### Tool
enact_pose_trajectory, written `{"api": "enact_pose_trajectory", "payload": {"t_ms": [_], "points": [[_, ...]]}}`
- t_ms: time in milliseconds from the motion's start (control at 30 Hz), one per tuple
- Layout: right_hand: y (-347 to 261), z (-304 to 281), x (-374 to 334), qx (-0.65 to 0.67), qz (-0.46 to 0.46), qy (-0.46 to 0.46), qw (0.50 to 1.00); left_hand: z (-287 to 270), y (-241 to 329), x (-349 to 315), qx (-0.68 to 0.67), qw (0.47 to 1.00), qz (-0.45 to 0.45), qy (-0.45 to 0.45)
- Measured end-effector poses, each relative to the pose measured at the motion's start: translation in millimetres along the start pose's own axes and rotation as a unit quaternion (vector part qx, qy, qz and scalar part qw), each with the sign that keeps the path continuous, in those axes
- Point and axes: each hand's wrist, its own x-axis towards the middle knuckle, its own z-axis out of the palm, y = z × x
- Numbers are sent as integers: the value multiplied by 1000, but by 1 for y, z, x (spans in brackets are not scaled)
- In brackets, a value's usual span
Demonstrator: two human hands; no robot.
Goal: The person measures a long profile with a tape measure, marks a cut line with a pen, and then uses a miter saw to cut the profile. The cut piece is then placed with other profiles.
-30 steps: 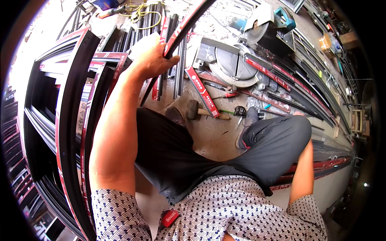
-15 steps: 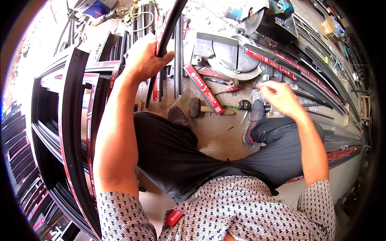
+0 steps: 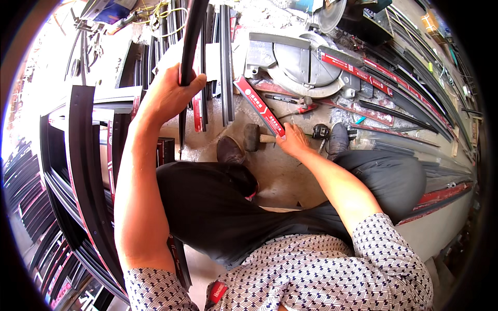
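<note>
My left hand (image 3: 168, 96) is closed around a long black metal profile (image 3: 194, 39), which stands steeply beside my left knee. My right hand (image 3: 293, 141) has its fingers closed at the near end of a short profile piece with a red printed face (image 3: 255, 101). That piece lies slanting on the floor in front of me. Right by the same hand is a mallet with a dark head (image 3: 251, 137), its wooden handle partly hidden by my fingers. A black tape measure (image 3: 321, 131) sits just right of the hand, near my shoe.
Ahead stands a mitre saw with a round grey table (image 3: 306, 65). A red-handled tool (image 3: 307, 109) lies before it. Long profiles (image 3: 415, 93) spread across the right. Black frames (image 3: 85, 155) stand close at my left. A yellow cable (image 3: 161, 18) lies at the far left.
My right hand has moved left and nearer, from beside the saw to the red-faced piece. My left hand has shifted slightly left and nearer, still holding the long profile.
</note>
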Motion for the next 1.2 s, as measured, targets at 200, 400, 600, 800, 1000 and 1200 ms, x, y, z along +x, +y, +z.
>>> {"api": "enact_pose_trajectory", "payload": {"t_ms": [200, 400, 600, 800, 1000, 1200], "points": [[-6, 23, 16, -26, 33, -39, 998, -1, -11, -8, -29, 998, -41, 30], [-5, 36, 31, -20, 4, -13, 1000, -2, -14, -8, -58, 997, -35, 38], [-2, 31, 43, -8, 18, -49, 999, -2, -13, 0, -44, 997, -63, -4], [-11, 19, 37, 25, 56, -55, 997, 1, -17, 0, -39, 998, -45, 26], [-27, 0, 9, 99, 55, -25, 993, -1, -20, -2, -17, 999, -32, 35], [-53, -34, -12, 200, 21, -12, 979, -2, -16, -7, -54, 997, 11, 57]]}}
